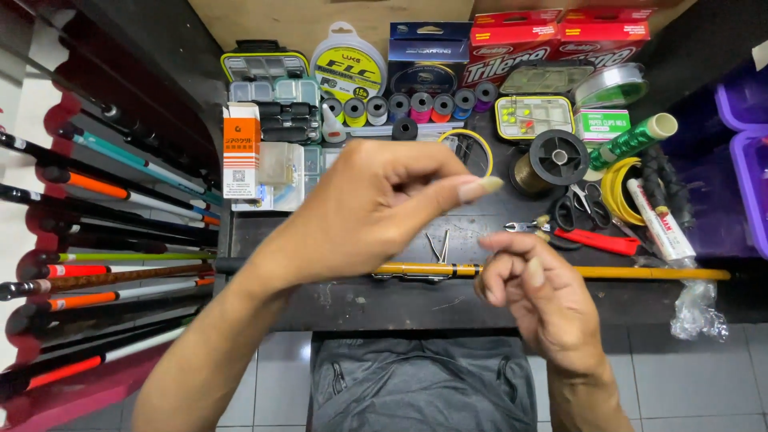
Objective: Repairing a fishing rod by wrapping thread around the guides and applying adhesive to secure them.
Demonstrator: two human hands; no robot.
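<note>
Left hand (376, 208) and right hand (532, 292) above yellow rod (640, 273), scissors (580, 210) behind.

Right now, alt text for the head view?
Two bare hands, left hand and right hand, hover with pinched fingers over a yellow rod lying across a dark workbench. Behind lie thread spools, a line reel, scissors and tackle boxes; more rods rack at left.

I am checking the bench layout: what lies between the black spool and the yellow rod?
In the head view, scissors and red-handled pliers lie between the black spool and the yellow rod.
</note>
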